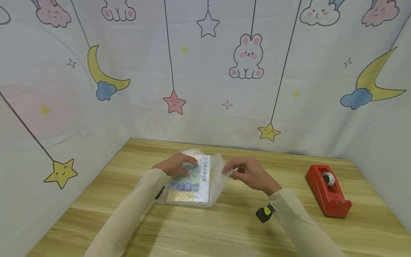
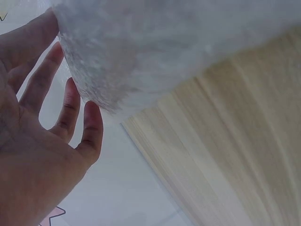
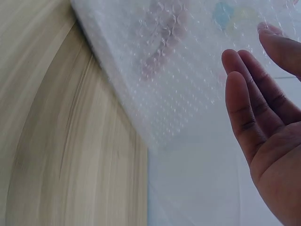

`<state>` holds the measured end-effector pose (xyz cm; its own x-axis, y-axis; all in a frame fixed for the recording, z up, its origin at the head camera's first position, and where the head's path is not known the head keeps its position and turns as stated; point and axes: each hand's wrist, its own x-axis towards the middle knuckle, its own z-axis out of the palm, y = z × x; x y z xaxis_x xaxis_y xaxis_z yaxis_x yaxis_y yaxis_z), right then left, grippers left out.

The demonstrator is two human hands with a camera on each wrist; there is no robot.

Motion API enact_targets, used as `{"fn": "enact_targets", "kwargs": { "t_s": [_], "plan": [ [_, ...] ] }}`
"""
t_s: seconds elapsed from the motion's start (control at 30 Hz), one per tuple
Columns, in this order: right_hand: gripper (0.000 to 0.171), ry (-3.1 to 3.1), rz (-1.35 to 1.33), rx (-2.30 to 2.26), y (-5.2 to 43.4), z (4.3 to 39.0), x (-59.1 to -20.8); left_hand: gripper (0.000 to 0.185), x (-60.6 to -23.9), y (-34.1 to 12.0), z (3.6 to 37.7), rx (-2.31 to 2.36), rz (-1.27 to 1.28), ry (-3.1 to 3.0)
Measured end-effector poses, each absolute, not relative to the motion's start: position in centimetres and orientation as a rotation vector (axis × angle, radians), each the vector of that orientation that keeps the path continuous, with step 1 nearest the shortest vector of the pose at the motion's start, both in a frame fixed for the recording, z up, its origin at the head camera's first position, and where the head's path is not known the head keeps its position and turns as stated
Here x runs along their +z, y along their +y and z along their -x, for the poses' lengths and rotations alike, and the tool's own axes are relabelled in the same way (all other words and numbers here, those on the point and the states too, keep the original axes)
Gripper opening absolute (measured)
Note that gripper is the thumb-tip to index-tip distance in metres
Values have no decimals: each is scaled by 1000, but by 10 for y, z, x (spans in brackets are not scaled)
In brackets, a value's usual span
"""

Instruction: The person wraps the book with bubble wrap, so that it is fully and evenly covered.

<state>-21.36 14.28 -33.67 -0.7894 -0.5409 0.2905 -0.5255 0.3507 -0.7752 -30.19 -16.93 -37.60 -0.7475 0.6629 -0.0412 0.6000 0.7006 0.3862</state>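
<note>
A book (image 1: pixel 204 178) with a colourful cover and Chinese lettering lies inside clear bubble wrap (image 1: pixel 219 167) on the wooden table. My left hand (image 1: pixel 178 165) rests on the book's upper left part, fingers spread over the wrap. In the left wrist view, the fingertips of the left hand (image 2: pixel 51 103) lie along the edge of the bubble wrap (image 2: pixel 141 61). At the wrap's right edge my right hand (image 1: pixel 252 175) pinches the loose flap between thumb and finger, lifting it off the book. The right wrist view shows the flap of bubble wrap (image 3: pixel 155 70) stretching from the right hand (image 3: pixel 263 103).
A red tape dispenser (image 1: pixel 329 192) with a tape roll (image 1: pixel 328 179) stands on the right side of the wooden table (image 1: pixel 179 232). White cloth walls (image 1: pixel 205 71) printed with rabbits, stars and moons enclose the table at the back and sides.
</note>
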Motion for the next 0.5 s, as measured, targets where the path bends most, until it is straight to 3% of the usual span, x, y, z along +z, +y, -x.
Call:
{"fn": "enact_targets", "kwargs": {
  "t_s": [0.5],
  "plan": [
    [18, 2537, 1030, -1480, 84, 225, -331, 40, -377, -169, 303, 518, -1025, 2723]
  ]
}}
